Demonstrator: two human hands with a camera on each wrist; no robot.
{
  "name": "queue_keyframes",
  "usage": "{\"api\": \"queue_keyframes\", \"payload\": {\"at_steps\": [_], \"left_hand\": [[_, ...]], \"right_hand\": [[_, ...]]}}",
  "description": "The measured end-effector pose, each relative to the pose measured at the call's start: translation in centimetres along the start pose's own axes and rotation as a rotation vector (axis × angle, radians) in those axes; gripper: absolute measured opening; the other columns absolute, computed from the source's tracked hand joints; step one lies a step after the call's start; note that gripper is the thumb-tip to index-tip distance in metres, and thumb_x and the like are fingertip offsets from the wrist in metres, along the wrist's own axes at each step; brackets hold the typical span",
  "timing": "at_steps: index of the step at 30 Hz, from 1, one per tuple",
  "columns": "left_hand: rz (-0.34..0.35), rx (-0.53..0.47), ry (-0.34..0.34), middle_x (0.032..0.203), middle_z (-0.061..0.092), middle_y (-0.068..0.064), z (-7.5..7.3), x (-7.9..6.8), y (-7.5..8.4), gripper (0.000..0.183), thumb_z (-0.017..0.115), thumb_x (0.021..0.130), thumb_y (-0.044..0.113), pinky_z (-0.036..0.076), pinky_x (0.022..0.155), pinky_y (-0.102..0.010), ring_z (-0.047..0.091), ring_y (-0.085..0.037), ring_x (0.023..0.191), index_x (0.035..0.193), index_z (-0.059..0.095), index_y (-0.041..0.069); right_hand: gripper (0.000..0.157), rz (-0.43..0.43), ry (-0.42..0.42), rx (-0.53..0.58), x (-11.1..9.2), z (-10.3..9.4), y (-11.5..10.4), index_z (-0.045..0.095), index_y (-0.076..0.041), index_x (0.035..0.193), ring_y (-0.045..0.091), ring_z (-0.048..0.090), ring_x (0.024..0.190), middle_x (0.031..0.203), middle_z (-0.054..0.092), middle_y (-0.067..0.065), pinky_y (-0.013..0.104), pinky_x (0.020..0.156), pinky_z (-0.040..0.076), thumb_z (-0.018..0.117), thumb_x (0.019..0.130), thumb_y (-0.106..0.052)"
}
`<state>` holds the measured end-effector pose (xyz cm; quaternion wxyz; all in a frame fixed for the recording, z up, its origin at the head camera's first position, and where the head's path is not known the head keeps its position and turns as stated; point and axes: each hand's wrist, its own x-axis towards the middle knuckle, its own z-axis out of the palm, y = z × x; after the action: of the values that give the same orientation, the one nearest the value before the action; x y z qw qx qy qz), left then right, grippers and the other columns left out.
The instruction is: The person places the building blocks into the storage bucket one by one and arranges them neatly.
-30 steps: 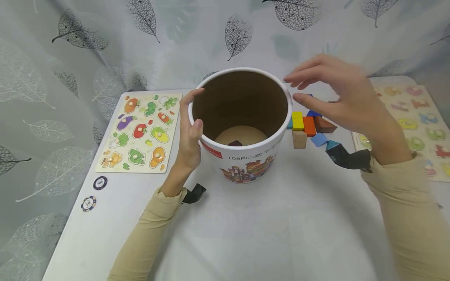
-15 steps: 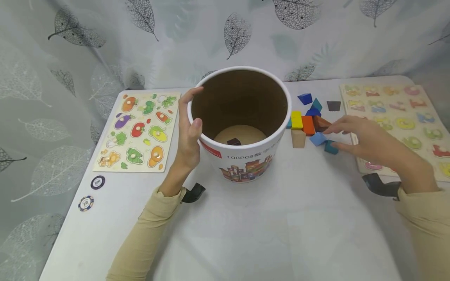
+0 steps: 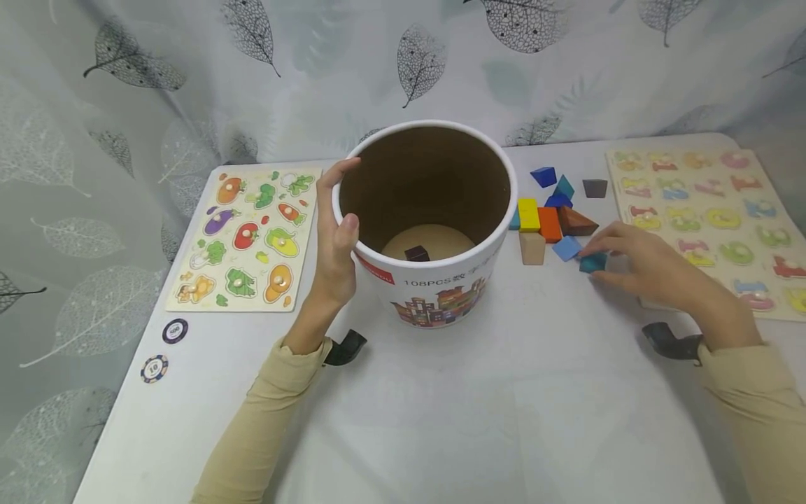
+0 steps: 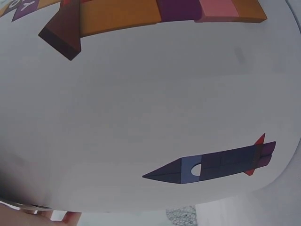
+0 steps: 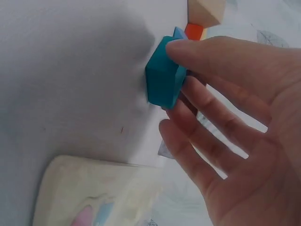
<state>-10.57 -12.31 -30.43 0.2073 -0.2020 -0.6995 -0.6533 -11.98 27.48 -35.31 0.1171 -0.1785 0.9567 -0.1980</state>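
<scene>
A large white bucket [image 3: 441, 280] with printed buildings stands in the middle of the table, tilted slightly toward me. My left hand [image 3: 335, 245] grips its left rim, thumb in front and fingers behind; in the left wrist view the bucket's printed wall [image 4: 141, 103] fills most of the picture. One dark brown block [image 3: 417, 253] lies on the bucket's floor. To the right, my right hand [image 3: 648, 269] pinches a teal block [image 3: 592, 262] between thumb and fingers. The right wrist view shows that teal block [image 5: 164, 75] close up. A light blue block [image 3: 567, 248] lies just beside it.
Several loose blocks, among them a yellow block [image 3: 528, 215], an orange-red block [image 3: 550, 225] and a natural wood block [image 3: 532, 248], lie right of the bucket. A vegetable puzzle board [image 3: 302, 238] and poker chips [image 3: 174, 330] are at left; a number puzzle board [image 3: 718, 196] is at right.
My right hand has moved from beside the bucket's right rim down to the loose blocks and now pinches the teal block. The left hand keeps its grip on the rim.
</scene>
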Motion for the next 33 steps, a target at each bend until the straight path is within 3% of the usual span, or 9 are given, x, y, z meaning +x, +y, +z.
{"api": "queue_keyframes", "payload": {"at_steps": [5,13,16,18,20,23,25,31,33], "left_hand": [[0.004,-0.001,-0.004,0.143,0.041,-0.013,-0.2,0.0,0.0,0.095,0.049,0.081,0.075,0.036,0.106,-0.054,0.04,-0.029,0.129,0.142,0.033,0.004],[-0.006,-0.025,-0.015,0.142,0.041,-0.013,-0.2,0.1,-0.2,0.094,0.05,0.08,0.075,0.037,0.106,-0.053,0.041,-0.028,0.129,0.141,0.034,0.006],[-0.008,-0.016,-0.022,0.142,0.041,-0.012,-0.1,0.0,-0.2,0.096,0.049,0.08,0.077,0.038,0.106,-0.051,0.041,-0.027,0.129,0.142,0.033,0.005],[-0.009,-0.011,-0.022,0.142,0.041,-0.012,0.0,0.0,-0.3,0.095,0.049,0.08,0.076,0.038,0.106,-0.05,0.041,-0.026,0.129,0.142,0.033,0.005],[-0.014,-0.006,-0.013,0.143,0.041,-0.012,-0.1,-0.1,-0.2,0.096,0.049,0.08,0.076,0.037,0.106,-0.051,0.041,-0.026,0.129,0.142,0.033,0.004],[-0.02,0.007,0.01,0.143,0.041,-0.011,-0.2,-0.3,-0.1,0.097,0.048,0.08,0.077,0.037,0.107,-0.052,0.04,-0.025,0.13,0.142,0.034,0.004],[-0.024,0.007,0.024,0.143,0.041,-0.011,-0.4,-0.3,-0.1,0.097,0.049,0.079,0.077,0.037,0.107,-0.053,0.04,-0.026,0.13,0.142,0.034,0.005],[-0.019,-0.004,0.001,0.143,0.041,-0.009,-0.3,-0.1,-0.1,0.096,0.05,0.08,0.076,0.037,0.107,-0.051,0.04,-0.025,0.13,0.142,0.034,0.005],[-0.016,0.003,-0.009,0.143,0.041,-0.008,-0.2,0.0,-0.1,0.096,0.049,0.08,0.077,0.038,0.106,-0.05,0.04,-0.023,0.13,0.143,0.033,0.005]], "right_hand": [[0.037,-0.033,-0.032,0.004,0.1,0.3,-0.6,0.07,-0.014,0.116,0.024,0.056,0.1,0.112,0.061,0.008,0.047,0.087,0.052,0.078,0.08,-0.009],[0.038,-0.105,-0.013,-0.006,-0.3,0.3,-1.3,0.071,-0.018,0.111,0.021,0.058,0.099,0.108,0.066,0.002,0.047,0.088,0.054,0.082,0.076,-0.009],[0.041,-0.161,0.087,-0.044,-0.9,-1.2,-2.9,0.072,-0.02,0.109,0.017,0.06,0.097,0.107,0.066,-0.001,0.028,0.084,0.054,0.085,0.072,-0.009],[0.044,-0.279,0.214,-0.031,-0.9,-2.7,-4.3,0.072,-0.017,0.109,0.012,0.059,0.099,0.107,0.067,0.001,0.015,0.087,0.049,0.086,0.069,-0.008],[0.039,-0.431,0.358,0.017,-0.5,-4.4,-6.1,0.073,-0.012,0.11,0.005,0.058,0.101,0.106,0.068,0.004,0.006,0.085,0.041,0.085,0.075,-0.024],[0.051,-0.65,0.524,0.075,0.6,-6.8,-9.3,0.071,-0.003,0.112,-0.006,0.054,0.107,0.109,0.069,0.012,0.004,0.092,0.037,0.073,0.084,-0.046],[0.06,-0.713,0.554,0.094,1.5,-8.1,-11.8,0.069,0.0,0.116,-0.006,0.054,0.11,0.111,0.068,0.015,0.007,0.092,0.04,0.062,0.088,-0.053],[0.046,-0.819,0.508,0.106,3.8,-9.0,-17.0,0.067,-0.001,0.119,0.014,0.06,0.105,0.113,0.067,0.014,0.013,0.094,0.044,0.082,0.076,-0.008],[0.046,-0.836,0.488,0.125,4.6,-8.6,-17.8,0.068,-0.001,0.117,0.015,0.061,0.104,0.112,0.067,0.012,0.013,0.095,0.044,0.083,0.074,-0.005]]}}
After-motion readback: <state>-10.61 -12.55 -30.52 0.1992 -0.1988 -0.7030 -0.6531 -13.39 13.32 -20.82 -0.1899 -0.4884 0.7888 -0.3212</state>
